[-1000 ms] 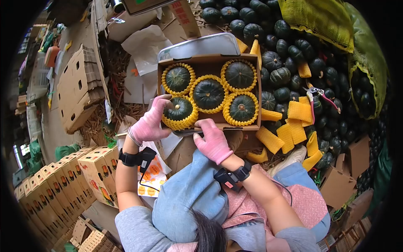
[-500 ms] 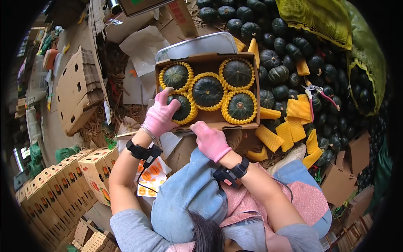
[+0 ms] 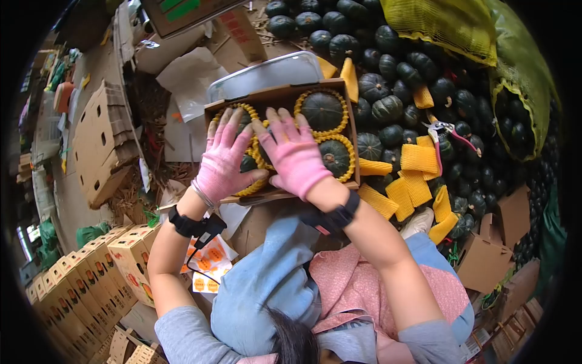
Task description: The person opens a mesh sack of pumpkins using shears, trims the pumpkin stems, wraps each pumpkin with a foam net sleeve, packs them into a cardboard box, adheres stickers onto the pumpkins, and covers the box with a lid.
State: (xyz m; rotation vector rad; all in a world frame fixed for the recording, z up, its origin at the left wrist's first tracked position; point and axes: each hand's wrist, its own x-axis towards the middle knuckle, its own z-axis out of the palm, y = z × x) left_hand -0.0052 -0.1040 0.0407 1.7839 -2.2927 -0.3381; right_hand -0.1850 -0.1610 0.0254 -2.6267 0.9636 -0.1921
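Observation:
A shallow cardboard box [image 3: 353, 136] in front of me holds several dark green squash, each ringed by a yellow foam net. At its right side, the upper squash [image 3: 321, 113] and the lower squash [image 3: 336, 158] show plainly. My left hand [image 3: 224, 159], in a pink glove, lies with fingers stretched over the left squash and partly hides them. My right hand [image 3: 295, 156], also pink-gloved, spreads flat over the middle squash, covering most of it. Both hands are open and press on or rest over the squash; exact contact is hard to tell.
Loose squash [image 3: 388, 110] are heaped at the right, with yellow foam nets [image 3: 409, 191] and pink-handled pruning shears [image 3: 445, 130] on them. A grey plastic tub [image 3: 267, 77] stands behind the box. Orange stickers [image 3: 209, 267] lie near my knee. Printed cartons [image 3: 85, 273] line the left.
My left hand has gone from gripping the lower left squash to lying flat. My right hand has left the box's front edge and spread over the middle squash.

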